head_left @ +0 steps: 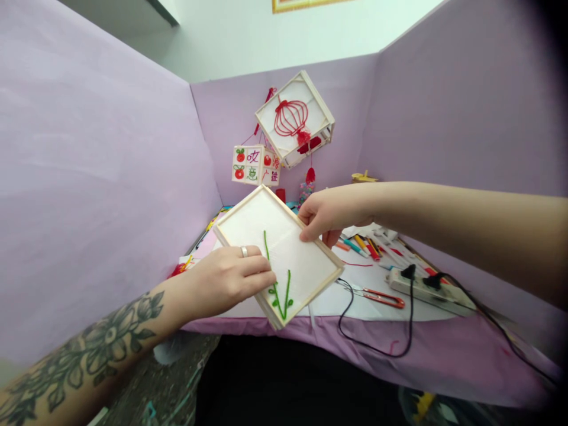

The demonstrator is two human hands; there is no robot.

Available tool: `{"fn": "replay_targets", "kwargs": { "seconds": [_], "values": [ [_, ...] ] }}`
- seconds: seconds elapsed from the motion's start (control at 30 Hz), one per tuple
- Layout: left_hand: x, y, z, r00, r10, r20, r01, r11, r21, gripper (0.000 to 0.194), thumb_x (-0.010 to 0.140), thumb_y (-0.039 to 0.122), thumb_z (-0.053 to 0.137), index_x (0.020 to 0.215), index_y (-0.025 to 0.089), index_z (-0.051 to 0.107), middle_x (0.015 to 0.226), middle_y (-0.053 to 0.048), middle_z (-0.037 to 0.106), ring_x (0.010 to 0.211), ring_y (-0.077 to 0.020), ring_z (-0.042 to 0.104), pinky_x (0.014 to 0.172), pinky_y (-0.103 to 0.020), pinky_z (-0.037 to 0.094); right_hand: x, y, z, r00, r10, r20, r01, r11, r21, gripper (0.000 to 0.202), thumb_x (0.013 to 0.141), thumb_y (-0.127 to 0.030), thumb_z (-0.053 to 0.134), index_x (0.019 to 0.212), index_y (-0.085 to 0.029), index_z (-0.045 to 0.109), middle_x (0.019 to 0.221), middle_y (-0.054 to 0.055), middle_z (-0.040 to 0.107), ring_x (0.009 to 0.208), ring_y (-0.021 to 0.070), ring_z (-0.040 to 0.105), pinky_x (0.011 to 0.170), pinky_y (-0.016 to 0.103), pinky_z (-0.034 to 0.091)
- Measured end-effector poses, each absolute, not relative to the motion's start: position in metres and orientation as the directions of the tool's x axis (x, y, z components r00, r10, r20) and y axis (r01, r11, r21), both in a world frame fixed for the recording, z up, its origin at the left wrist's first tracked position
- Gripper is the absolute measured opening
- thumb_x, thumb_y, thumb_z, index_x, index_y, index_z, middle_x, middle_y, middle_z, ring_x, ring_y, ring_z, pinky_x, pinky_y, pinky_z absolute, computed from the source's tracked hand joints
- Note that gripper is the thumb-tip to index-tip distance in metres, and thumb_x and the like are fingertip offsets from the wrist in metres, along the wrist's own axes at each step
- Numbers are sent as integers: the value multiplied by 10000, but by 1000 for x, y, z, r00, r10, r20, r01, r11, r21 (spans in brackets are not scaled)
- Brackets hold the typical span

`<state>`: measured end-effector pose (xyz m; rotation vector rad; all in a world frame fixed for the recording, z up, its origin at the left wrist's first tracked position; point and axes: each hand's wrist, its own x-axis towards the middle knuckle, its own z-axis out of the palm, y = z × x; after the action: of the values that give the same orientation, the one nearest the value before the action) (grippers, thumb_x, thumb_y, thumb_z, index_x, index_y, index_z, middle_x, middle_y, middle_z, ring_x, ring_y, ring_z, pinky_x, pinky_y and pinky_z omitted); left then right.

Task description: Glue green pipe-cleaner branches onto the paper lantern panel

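Tilted in front of me is a square wooden-framed white panel (279,222) with green fuzzy stems and small leaves (288,290) on its face. My left hand (235,273) lies across its left edge, with the fingers over the face and tips against the longer stem. The left thumb is hidden. At the upper right edge my right hand (322,216) pinches the frame, thumb on top and fingers curled underneath. Beyond it hang a lantern with a red lantern design (290,118) and a smaller lantern with fruit and written characters (251,164).
Orange-handled scissors (381,297) lie right of the panel, near a power strip (432,290) with black plugs. A black cable (341,328) loops over the table's front edge. Several markers (361,245) are scattered behind. Purple partitions (444,118) enclose the table.
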<state>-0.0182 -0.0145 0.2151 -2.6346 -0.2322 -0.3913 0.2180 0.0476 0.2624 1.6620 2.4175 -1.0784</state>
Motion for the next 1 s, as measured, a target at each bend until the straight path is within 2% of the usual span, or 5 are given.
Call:
{"fn": "replay_targets", "kwargs": {
  "seconds": [0.2,0.47,0.8,1.0],
  "values": [
    [-18,-13,214,958,96,269,205,-886,-415,252,951,81,375,933,127,622,766,-72,651,716,-160,568,614,-274,461,219,49,261,-432,818,-379,830,196,-522,139,745,-317,729,805,-211,662,823,42,725,777,233,713,605,275,558],
    [-16,-14,215,970,63,235,174,-856,-487,290,947,62,342,876,134,614,723,-65,629,659,-156,544,581,-277,469,217,46,264,-399,830,-389,846,169,-506,136,751,-308,735,785,-208,651,805,37,722,726,227,718,585,277,552],
    [-19,-13,211,977,-29,210,101,-806,-583,246,923,56,387,918,88,631,717,-74,627,625,-171,541,546,-315,487,219,50,260,-454,787,-418,807,164,-568,155,763,-296,708,850,-184,647,866,40,724,791,212,719,660,266,588],
    [-18,-15,211,985,-20,171,95,-767,-635,240,916,66,405,902,91,643,735,-73,635,640,-171,562,549,-316,496,218,50,261,-442,793,-419,822,171,-543,116,794,-283,674,839,-182,638,882,49,722,800,223,720,665,280,588]
  ]
}}
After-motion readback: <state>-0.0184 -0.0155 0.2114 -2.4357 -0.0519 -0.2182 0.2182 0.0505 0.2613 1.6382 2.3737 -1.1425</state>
